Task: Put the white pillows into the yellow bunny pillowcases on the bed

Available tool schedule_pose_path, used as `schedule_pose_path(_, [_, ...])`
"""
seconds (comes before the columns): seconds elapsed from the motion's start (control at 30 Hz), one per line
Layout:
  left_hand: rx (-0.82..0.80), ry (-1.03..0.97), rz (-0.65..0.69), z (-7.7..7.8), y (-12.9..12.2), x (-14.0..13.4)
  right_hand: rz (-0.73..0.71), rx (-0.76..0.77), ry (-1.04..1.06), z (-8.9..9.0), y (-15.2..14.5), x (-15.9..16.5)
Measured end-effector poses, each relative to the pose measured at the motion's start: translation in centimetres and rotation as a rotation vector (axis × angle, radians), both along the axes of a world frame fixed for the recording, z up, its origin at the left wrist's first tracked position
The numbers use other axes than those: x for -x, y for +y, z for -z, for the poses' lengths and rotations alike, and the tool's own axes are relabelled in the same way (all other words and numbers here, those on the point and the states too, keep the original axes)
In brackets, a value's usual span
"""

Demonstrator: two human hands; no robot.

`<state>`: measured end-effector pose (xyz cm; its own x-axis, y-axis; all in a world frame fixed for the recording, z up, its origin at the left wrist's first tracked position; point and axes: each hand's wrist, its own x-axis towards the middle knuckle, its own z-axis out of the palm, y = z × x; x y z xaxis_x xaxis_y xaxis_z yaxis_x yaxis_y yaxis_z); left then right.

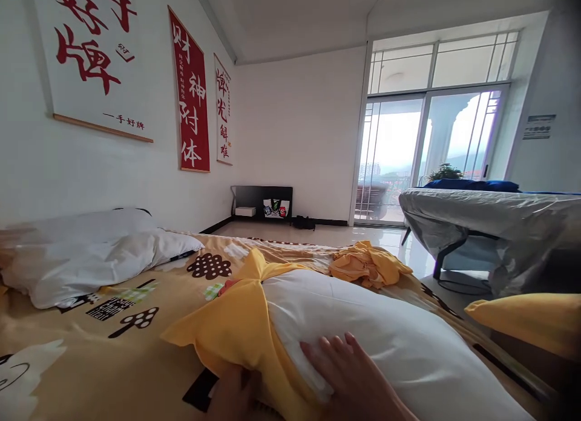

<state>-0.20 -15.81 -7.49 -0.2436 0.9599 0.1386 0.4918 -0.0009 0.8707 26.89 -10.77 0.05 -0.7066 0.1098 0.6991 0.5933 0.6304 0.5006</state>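
A plump white pillow (381, 324) lies on the bed, its far end inside a yellow pillowcase (240, 324). The case's mouth is folded back around the pillow, and most of the white part sticks out toward the lower right. At the bottom of the view, my left hand (233, 391) is closed on the near edge of the case, its fingertips partly hidden by the cloth. My right hand (351, 372) rests on the pillow just right of the case's edge, fingers stretched out and slightly spread, pressing on the white fabric.
A crumpled yellow cloth (370, 264) lies at the bed's far edge. Another white pillow (113, 257) is at the left on the patterned sheet (149, 354). Off to the right are a yellow pillow-like thing (531, 318) and a plastic-covered table (490, 209). A low black shelf (245, 197) stands by the wall.
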Motion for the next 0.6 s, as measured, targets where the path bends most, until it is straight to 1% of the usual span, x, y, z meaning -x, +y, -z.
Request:
schedule_pose_path(0.07, [-0.036,-0.096,0.068,0.1,1.0,-1.0,0.011,0.076,-0.075,-0.3,-0.1,-0.3])
schedule_pose_path(0.17, [-0.064,-0.238,0.128,-0.3,1.8,-1.4,0.049,0.189,-0.179,-0.8,0.0,-0.3])
schedule_pose_path(0.2, [-0.082,-0.258,0.128,-0.4,1.7,-1.4,0.058,0.203,-0.192,-0.9,0.2,-0.1])
schedule_pose_path(0.27, [-0.128,-0.245,0.083,-0.5,1.3,-1.5,0.061,0.207,-0.206,-0.8,0.8,0.4])
schedule_pose_path(0.3, [-0.127,-0.215,0.059,-0.6,0.9,-1.7,0.057,0.213,-0.214,-0.8,1.2,0.7])
schedule_pose_path(0.37, [-0.058,-0.143,0.007,-0.8,0.1,-2.6,0.053,0.258,-0.230,-1.0,1.8,1.3])
schedule_pose_path(0.43, [-0.005,-0.078,-0.016,-1.5,-0.5,-4.1,0.079,0.348,-0.233,-2.1,2.1,1.8])
schedule_pose_path(0.47, [-0.016,-0.053,0.005,-2.1,-0.7,-4.9,0.111,0.403,-0.230,-2.9,2.1,2.0])
schedule_pose_path(0.53, [-0.095,-0.039,0.073,-3.5,-0.6,-6.5,0.183,0.499,-0.219,-4.8,2.0,2.8])
schedule_pose_path(0.6, [-0.142,-0.058,0.131,-4.7,-0.3,-7.8,0.232,0.579,-0.217,-6.0,2.0,3.8])
